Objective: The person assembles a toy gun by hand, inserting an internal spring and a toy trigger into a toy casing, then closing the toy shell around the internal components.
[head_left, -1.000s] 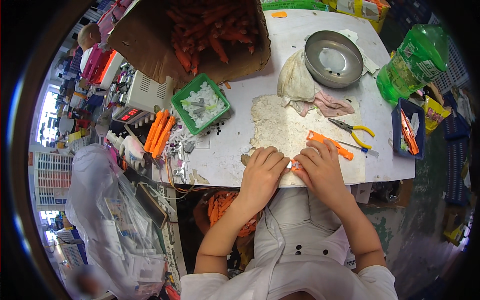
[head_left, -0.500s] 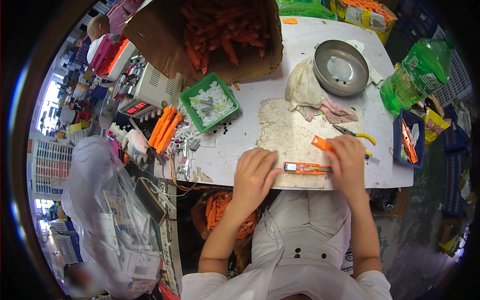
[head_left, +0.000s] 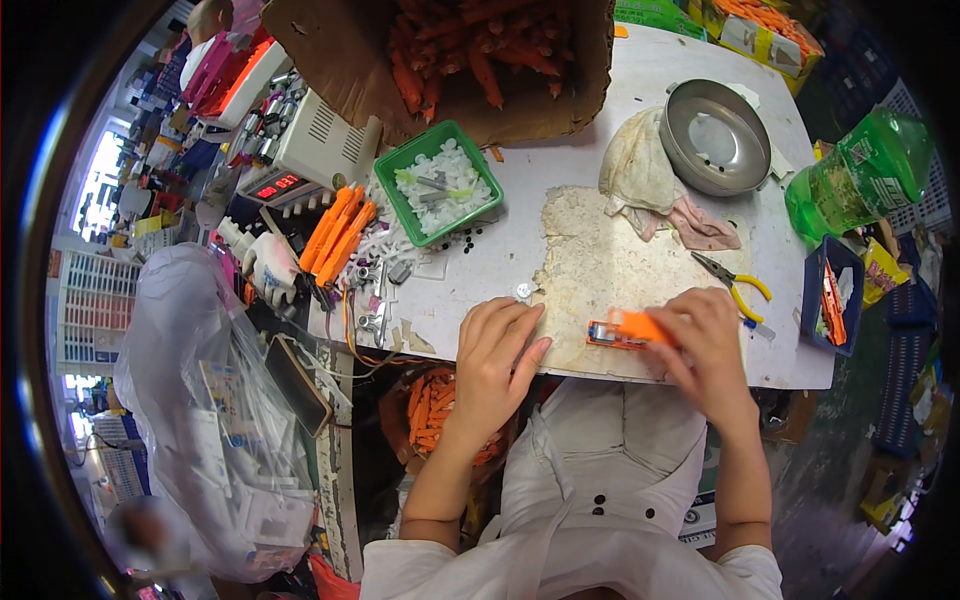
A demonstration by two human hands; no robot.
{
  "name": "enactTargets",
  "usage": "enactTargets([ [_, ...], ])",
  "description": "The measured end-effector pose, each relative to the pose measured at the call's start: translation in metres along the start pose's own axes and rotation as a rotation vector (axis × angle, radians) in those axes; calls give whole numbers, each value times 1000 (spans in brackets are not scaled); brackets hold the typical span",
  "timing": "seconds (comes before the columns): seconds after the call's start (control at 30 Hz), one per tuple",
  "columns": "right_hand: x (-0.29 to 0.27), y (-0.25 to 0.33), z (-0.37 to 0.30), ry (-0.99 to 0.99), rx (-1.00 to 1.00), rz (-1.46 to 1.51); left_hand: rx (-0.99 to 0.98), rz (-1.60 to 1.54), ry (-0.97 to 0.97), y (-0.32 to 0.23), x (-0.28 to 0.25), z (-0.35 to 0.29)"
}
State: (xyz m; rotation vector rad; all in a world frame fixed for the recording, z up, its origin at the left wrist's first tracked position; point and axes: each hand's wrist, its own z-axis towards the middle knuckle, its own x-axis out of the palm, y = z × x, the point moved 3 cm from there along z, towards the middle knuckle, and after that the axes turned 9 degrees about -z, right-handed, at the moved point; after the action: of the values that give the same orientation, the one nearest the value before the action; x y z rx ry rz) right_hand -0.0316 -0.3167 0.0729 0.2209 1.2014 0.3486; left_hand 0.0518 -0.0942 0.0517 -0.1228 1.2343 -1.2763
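Note:
My right hand [head_left: 702,345] pinches an orange plastic half-shell [head_left: 638,325], slightly blurred, and holds it over an open orange casing [head_left: 603,337]. That casing lies on a worn pale board [head_left: 575,265] near the table's front edge, largely covered by the half-shell and my fingers. Its left end shows metal or dark parts inside. Left of it, my left hand [head_left: 497,355] rests at the table edge, thumb held apart from the fingers, with nothing visible in it. A small round silvery piece [head_left: 524,291] lies just beyond its fingertips.
Yellow-handled pliers [head_left: 745,284] lie right of the board. Behind stand a metal bowl [head_left: 714,180], a cloth [head_left: 632,165] and a green bottle [head_left: 860,170]. A green tray [head_left: 430,238] of white pieces and a cardboard box [head_left: 330,60] of orange parts stand farther left.
My right hand has brought the orange half-shell down over the casing, which showed its inside before. The whole view has shifted slightly. My left hand stays near the table edge.

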Motion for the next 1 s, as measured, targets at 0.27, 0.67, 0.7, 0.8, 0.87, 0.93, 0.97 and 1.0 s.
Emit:
enactTargets([
  [0.27, 4, 9, 1, 73, -23, -100, 34, -21, 8, -1, 8, 3],
  [0.67, 12, 21, 2, 115, -29, -159, 51, -61, 20, 1, 13, 3],
  [0.7, 14, 22, 3, 113, -39, -191, 56, -70, 22, 1, 12, 3],
  [0.8, 17, 19, 3, 130, -38, -201, 55, -74, 18, 2, 12, 2],
  [0.87, 19, 20, 4, 141, -35, -194, 52, -85, 20, 3, 12, 1],
  [0.93, 19, 19, 5, 151, -29, -190, 51, -99, 24, 3, 16, 2],
  [0.97, 18, 18, 6, 164, -14, -160, 69, -112, 37, 1, 19, 3],
  [1.0, 17, 18, 7, 177, 1, -130, 86, -124, 50, -1, 24, 4],
])
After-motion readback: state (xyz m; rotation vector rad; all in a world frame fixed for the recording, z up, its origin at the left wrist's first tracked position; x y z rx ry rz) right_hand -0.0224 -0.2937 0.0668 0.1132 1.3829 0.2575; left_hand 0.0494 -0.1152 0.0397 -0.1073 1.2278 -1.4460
